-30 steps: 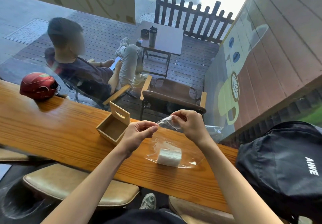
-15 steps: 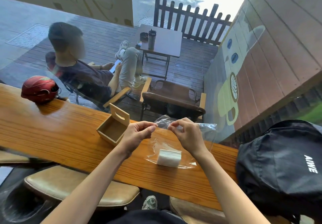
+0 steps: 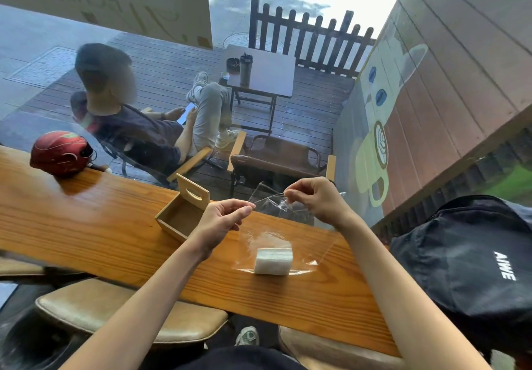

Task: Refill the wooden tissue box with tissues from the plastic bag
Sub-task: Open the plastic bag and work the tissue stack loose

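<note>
**Opening the bag to get the tissues out**

From the head camera I look down at a long wooden counter (image 3: 86, 225). My left hand (image 3: 221, 222) and my right hand (image 3: 316, 199) are both up above it. Each one is closed in a small pinch, thumb against fingertip, on the top edge of the clear plastic bag (image 3: 276, 205). The two hands are a little apart, and the bag's mouth is stretched thin between them. I cannot tell if the mouth is open yet.

The bag is very thin and floppy. It looks slippery and hard to see. I think it will crinkle and slide, so the top edge is the best place to hold it, one side in each hand.

The bottom of the bag rests on the counter, near me. Inside it sits a white stack of tissues (image 3: 273, 260). The stack looks light and soft. I think it could squash or fall apart, so I would hold it by its two long sides, gently.

The wooden tissue box (image 3: 180, 218) is just left of my left hand, on the counter. Its lid (image 3: 193, 194) stands up at the far side. The box is open and I see nothing in it.

A red helmet (image 3: 60, 152) sits far left. A black backpack (image 3: 466, 257) is on the right.
</note>
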